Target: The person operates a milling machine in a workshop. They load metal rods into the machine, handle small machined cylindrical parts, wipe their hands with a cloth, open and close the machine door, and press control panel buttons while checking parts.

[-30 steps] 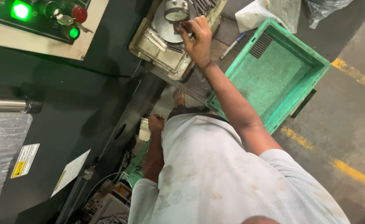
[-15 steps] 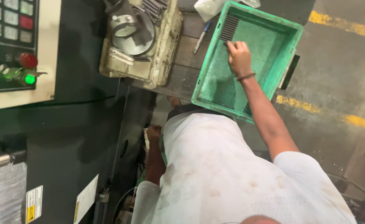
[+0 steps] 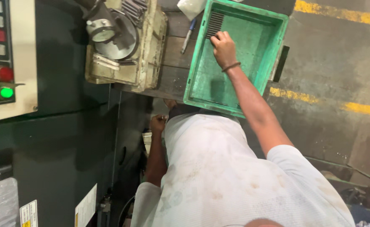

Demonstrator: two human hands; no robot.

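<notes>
Moving away from the round dial gauge (image 3: pixel 103 31) on the cream-coloured fixture (image 3: pixel 126 46), the right hand (image 3: pixel 223 48) had crossed to the green plastic crate (image 3: pixel 201 90) and now rested inside it at its far left corner. Its fingers were curled narrow over a row of thin dark metal pieces (image 3: pixel 214 23) stacked against the far wall; whether it gripped one could not be told. That shift suggested the work had passed from the gauge to the crate, either laying a checked piece in the row or picking one out. The left hand (image 3: pixel 157 125) hung low by the person's waist, loosely closed, apparently holding nothing. A blue pen (image 3: pixel 188 35) lay on the bench between fixture and crate.
</notes>
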